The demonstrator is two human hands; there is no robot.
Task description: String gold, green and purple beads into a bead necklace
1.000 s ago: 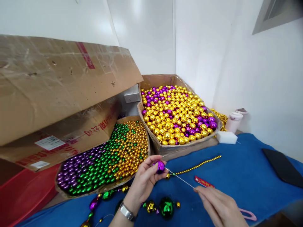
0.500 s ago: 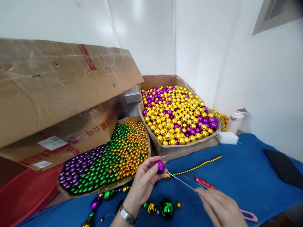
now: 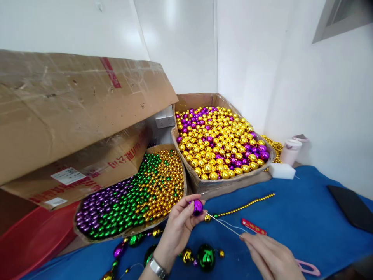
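Observation:
My left hand (image 3: 182, 223), with a metal watch band at its wrist, pinches a shiny purple ball (image 3: 197, 207) between thumb and fingers. A long thin needle (image 3: 223, 224) runs from the ball's right side to the fingertips of my right hand (image 3: 269, 252), which is closed on its other end. A fine pale thread (image 3: 233, 224) curves loosely just above the needle. Below the hands lies a strung garland, with a large green ball (image 3: 206, 257) and a smaller gold ball (image 3: 187, 255). A string of small gold beads (image 3: 247, 205) stretches across the blue cloth (image 3: 303, 210).
A box rim (image 3: 201, 184) encloses gold and purple balls at the back. Left of it, a lower box holds small purple, green and gold beads (image 3: 140, 194) under a raised cardboard flap (image 3: 87, 101). Around are a red basin (image 3: 37, 237), white block (image 3: 281, 171) and black slab (image 3: 349, 208).
Both hands keep nearly the same pose on ball and needle. The thread above the needle shows more plainly as a loose curve. The whole view has shifted slightly.

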